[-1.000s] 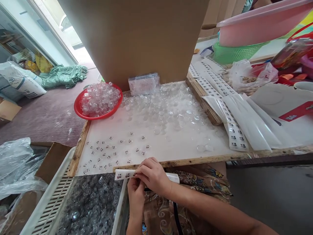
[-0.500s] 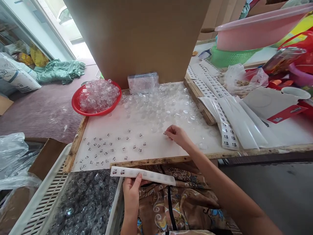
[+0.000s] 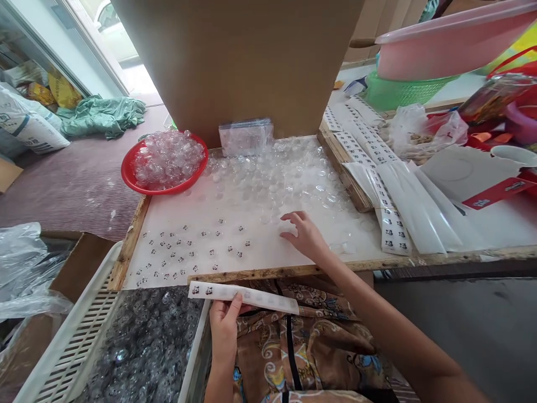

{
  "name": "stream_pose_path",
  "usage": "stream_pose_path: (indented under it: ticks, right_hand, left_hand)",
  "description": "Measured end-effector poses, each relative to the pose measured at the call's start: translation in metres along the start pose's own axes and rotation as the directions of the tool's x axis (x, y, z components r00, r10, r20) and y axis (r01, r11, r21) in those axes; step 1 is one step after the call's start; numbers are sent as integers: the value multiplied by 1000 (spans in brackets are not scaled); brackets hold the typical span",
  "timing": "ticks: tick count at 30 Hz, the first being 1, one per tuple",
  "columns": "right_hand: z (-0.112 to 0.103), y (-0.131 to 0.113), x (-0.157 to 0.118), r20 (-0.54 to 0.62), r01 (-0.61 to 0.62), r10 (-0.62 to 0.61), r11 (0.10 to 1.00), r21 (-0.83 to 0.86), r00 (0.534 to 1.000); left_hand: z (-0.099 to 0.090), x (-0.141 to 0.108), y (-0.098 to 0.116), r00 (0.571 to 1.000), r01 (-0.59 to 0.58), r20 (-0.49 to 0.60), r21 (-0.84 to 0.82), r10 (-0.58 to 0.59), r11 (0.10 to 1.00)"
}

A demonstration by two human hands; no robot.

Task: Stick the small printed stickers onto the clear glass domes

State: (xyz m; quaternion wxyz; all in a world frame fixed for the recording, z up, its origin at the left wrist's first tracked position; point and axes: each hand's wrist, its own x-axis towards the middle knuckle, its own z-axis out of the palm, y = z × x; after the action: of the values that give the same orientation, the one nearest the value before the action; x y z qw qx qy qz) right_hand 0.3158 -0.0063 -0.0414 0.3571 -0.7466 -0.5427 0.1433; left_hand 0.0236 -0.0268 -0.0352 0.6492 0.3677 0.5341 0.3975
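My left hand (image 3: 226, 324) pinches a white backing strip of panda stickers (image 3: 268, 300) at the table's front edge, thumb on top. Two panda prints show at the strip's left end; the rest looks mostly bare or faint. Over the white work surface (image 3: 251, 210) my right hand (image 3: 304, 235) is open, thumb and forefinger apart, beside small clear plastic domes (image 3: 272, 193). No sticker shows in its fingers. Several clear pieces with panda stickers (image 3: 188, 243) lie spread out on the left part of the surface.
A red bowl (image 3: 197, 179) heaped with clear pieces stands at the back left. Below it, a white crate (image 3: 84, 341) holds many dark-printed pieces. More sticker strips (image 3: 388, 221) lie on the right, past a wooden strip (image 3: 352, 184). A tall cardboard box (image 3: 243, 67) stands behind.
My right hand has gone from a pinch, with a small panda sticker at its fingertips, to spread fingers at about the same place. The left hand still holds the strip.
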Motion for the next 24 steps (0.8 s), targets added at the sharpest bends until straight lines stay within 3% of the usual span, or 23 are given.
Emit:
stream_pose_path:
  ticks: [5, 10, 17, 20, 24]
  right_hand:
    - [6, -8, -5, 113, 75, -54, 980, -184, 992]
    - [5, -7, -7, 46, 52, -44, 978, -202, 998]
    - [-3, 3, -3, 76, -91, 90, 996, 14, 993]
    - [-9, 7, -3, 62, -107, 108, 994, -28, 992]
    - [-19, 10, -5, -51, -99, 94, 988, -122, 994]
  left_hand:
    - [-1, -1, -3, 999, 8, 42, 11, -8, 1000]
    - [-4, -2, -4, 1000, -1, 23, 0, 1, 1000]
    - [-3, -3, -2, 999, 8, 33, 0, -8, 1000]
    - [-3, -3, -1, 999, 4, 32, 3, -4, 1000]
    - [-2, -2, -1, 1000, 7, 20, 15, -7, 1000]
